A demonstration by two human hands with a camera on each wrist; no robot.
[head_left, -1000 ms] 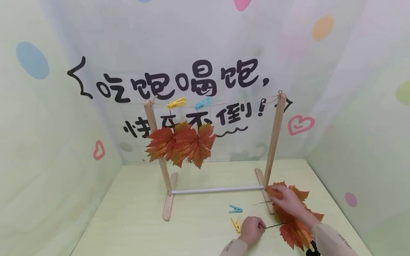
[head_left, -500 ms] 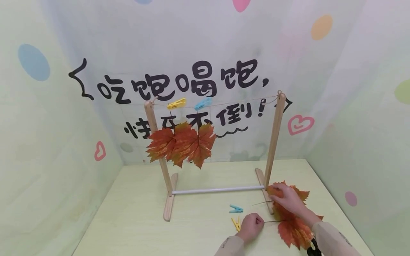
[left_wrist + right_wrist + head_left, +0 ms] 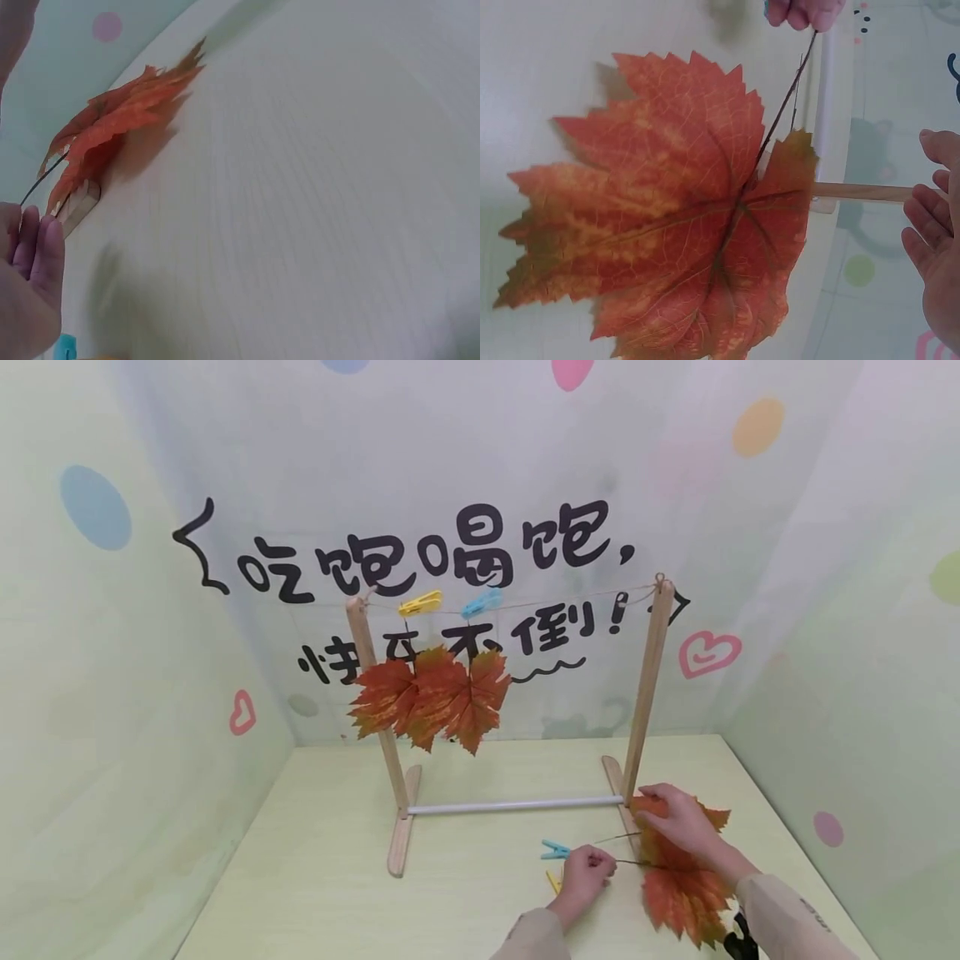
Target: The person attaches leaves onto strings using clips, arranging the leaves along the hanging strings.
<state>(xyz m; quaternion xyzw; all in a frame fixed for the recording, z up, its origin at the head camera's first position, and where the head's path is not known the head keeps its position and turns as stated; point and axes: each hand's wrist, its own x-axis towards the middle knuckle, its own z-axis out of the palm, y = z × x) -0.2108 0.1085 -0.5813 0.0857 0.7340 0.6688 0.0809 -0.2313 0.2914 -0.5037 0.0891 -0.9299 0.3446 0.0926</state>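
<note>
My left hand [image 3: 585,877] pinches the thin dark stem [image 3: 628,862] of an orange-red artificial maple leaf [image 3: 684,902]. In the right wrist view, this leaf [image 3: 667,217] spreads wide, its stem running up to the left fingertips. Above the leaves at the rack's right foot is my right hand [image 3: 678,818], its fingers loosely bent, with nothing seen between them. Another leaf [image 3: 716,817] lies partly beneath it, its stem [image 3: 617,838] pointing left. Beside the left hand lie a blue clothespin [image 3: 555,850] and a yellow clothespin [image 3: 553,882], the yellow one partly hidden.
A wooden rack with a left post [image 3: 362,635] and right post [image 3: 649,693] carries a string. From it hang two overlapping leaves [image 3: 468,693] by a yellow clip [image 3: 420,603] and a blue clip [image 3: 482,602]. A white rod [image 3: 517,805] joins the feet. Something black [image 3: 741,939] lies at lower right.
The left hand has moved away from the body, drawing the pinched stem and its leaf nearer the other stem. It now covers part of the yellow clothespin. The right hand has barely moved.
</note>
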